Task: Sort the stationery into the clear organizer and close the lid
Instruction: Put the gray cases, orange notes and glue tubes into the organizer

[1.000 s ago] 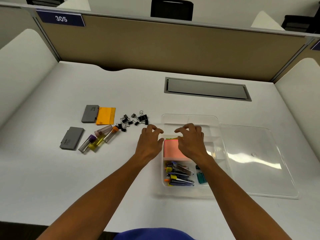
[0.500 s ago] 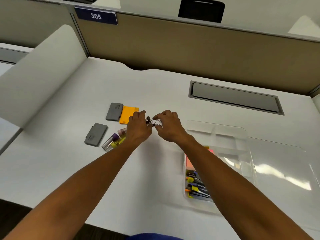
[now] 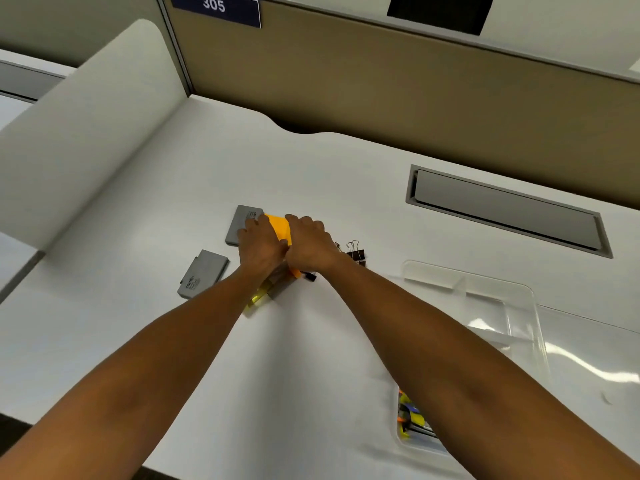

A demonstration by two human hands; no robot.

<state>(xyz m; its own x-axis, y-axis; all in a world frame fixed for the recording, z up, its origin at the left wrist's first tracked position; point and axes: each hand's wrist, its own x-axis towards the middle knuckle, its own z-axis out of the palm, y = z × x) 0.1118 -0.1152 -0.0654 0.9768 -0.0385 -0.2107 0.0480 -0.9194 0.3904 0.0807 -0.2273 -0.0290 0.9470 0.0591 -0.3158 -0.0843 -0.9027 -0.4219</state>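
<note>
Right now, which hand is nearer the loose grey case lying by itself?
Left. The left hand lies just right of the grey case; the right hand sits beyond it, farther right.

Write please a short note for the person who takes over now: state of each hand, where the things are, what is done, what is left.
Left hand: lies on the orange pad, fingers reaching the far grey case; grip not clear.
Right hand: lies on the pad's right side; grip not clear.
Near grey case is on the desk, left of the arms. Binder clips lie right of the hands. Tubes lie partly hidden under the left wrist.
Organizer is at the right, lid off; markers are in its near compartment.
Done: markers sorted.
Left: pad, both cases, clips, tubes, then close the lid.
</note>
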